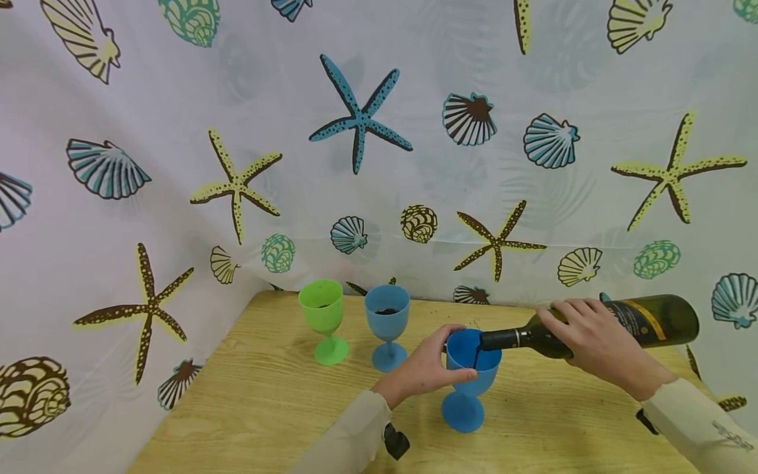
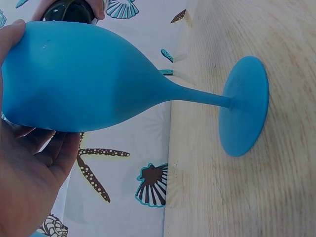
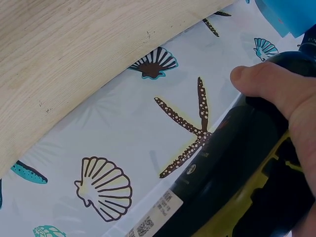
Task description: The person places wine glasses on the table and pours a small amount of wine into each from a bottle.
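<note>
My left hand [image 1: 428, 366] grips a blue plastic goblet [image 1: 469, 382] around its bowl, thumb on the near side and fingers behind. In the left wrist view the goblet's stem and round foot [image 2: 245, 106] show, the foot at the wooden tabletop. My right hand [image 1: 598, 339] holds a dark wine bottle [image 1: 663, 320] by its shoulder, tipped almost level. The bottle's mouth sits over the goblet's rim, and a thin dark stream runs from it into the bowl. The right wrist view shows the bottle's label [image 3: 157, 217] and my thumb along its side.
A green goblet [image 1: 322, 309] and a lighter blue goblet [image 1: 387, 316] stand upright at the back left, each with dark liquid inside. The wooden table [image 1: 249, 401] meets a white curtain [image 1: 414, 178] printed with starfish and shells along its back edge.
</note>
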Tool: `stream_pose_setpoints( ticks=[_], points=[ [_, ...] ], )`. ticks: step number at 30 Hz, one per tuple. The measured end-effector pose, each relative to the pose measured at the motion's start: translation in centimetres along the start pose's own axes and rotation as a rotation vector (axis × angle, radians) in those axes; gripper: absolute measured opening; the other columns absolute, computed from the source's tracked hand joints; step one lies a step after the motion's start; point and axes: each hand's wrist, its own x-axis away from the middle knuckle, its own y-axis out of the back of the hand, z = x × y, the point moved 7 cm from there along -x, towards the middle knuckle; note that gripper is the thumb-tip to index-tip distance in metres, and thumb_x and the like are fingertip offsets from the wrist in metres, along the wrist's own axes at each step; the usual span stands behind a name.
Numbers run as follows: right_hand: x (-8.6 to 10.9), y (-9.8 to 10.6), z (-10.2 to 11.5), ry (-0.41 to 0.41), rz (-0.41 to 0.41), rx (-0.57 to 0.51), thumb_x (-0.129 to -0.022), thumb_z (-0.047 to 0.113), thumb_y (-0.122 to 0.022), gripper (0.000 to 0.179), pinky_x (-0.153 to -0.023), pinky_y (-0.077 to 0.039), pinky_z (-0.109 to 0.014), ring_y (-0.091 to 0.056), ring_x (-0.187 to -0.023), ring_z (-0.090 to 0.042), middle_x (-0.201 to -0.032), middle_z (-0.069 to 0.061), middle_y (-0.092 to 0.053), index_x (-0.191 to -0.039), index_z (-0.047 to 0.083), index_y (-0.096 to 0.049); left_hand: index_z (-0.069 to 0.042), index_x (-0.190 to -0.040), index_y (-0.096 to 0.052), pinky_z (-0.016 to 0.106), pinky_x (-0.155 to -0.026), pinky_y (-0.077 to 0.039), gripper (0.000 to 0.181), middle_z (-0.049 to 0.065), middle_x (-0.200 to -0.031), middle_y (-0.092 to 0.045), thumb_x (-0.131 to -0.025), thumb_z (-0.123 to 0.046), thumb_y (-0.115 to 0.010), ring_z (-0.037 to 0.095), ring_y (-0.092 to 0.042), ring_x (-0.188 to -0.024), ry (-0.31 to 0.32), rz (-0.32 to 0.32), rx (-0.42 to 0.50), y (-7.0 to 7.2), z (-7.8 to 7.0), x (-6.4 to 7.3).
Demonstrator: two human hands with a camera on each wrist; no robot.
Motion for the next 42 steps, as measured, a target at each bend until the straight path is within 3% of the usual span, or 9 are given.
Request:
stream_pose_setpoints(
  ticks=[21, 42],
  points=[
    [-0.15, 0.21, 0.0, 0.009, -0.009, -0.004, -0.039, 0.023, -0.096, 0.095, -0.076, -0.047, -0.052, -0.057, -0.09, -0.038, -0.104, -0.019, -0.058, -0.122, 0.002, -0.056, -0.02, -0.144, -0.034, 0.043, -0.099, -0.04, 0.076, -0.002, -0.142, -0.041, -0.083, -0.045, -0.07, 0.017, -0.045, -0.125, -0.017, 0.002, 0.016, -0.08, 0.03, -0.04],
    [-0.2, 0.32, -0.04, 0.012, -0.012, -0.007, -0.04, 0.019, -0.096, 0.094, -0.076, -0.047, -0.052, -0.057, -0.091, -0.037, -0.104, -0.019, -0.059, -0.123, 0.002, -0.055, -0.021, -0.145, -0.032, 0.036, -0.098, -0.041, 0.077, -0.002, -0.143, -0.04, -0.083, -0.049, -0.068, 0.017, -0.045, -0.124, -0.016, 0.001, -0.004, 0.04, 0.05, 0.01]
  ],
)
